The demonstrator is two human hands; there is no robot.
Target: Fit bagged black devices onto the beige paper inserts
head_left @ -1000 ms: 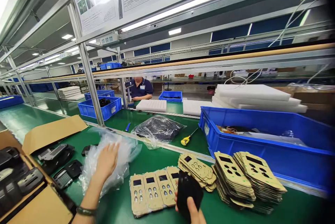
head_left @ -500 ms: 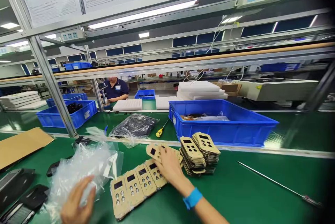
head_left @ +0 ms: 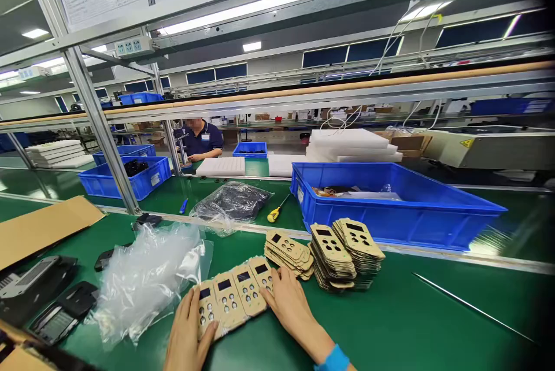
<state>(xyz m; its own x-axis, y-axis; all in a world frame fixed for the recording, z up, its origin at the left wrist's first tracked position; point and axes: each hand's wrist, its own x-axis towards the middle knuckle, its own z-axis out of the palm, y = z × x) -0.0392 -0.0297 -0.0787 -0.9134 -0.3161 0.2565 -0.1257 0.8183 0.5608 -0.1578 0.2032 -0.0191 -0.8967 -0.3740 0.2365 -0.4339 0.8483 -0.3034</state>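
A row of tan panels [head_left: 234,296], each with a dark window and round holes, lies on the green bench in front of me. My left hand [head_left: 191,330] grips the row's left end, thumb near the holes and fingers along the edge. At the other end, my right hand [head_left: 292,304], with a blue band on its wrist, holds the rightmost panel. Just behind that hand lies a small fanned pile of similar panels [head_left: 288,252]. Two taller stacks of panels [head_left: 332,261] stand to its right. Clear plastic bags [head_left: 147,278] lie crumpled left of the row.
Behind the stacks sits a large blue bin [head_left: 399,221]. A yellow screwdriver [head_left: 274,215] and a bagged black item [head_left: 234,200] lie nearby. A thin metal rod [head_left: 472,307] is at right, black plastic housings [head_left: 65,310] at left. Across the bench sits a co-worker [head_left: 202,140].
My right hand has left the fanned pile and come down to the row's right end. My left hand has moved right, from beside the bags onto the row's left end. The view has shifted slightly.
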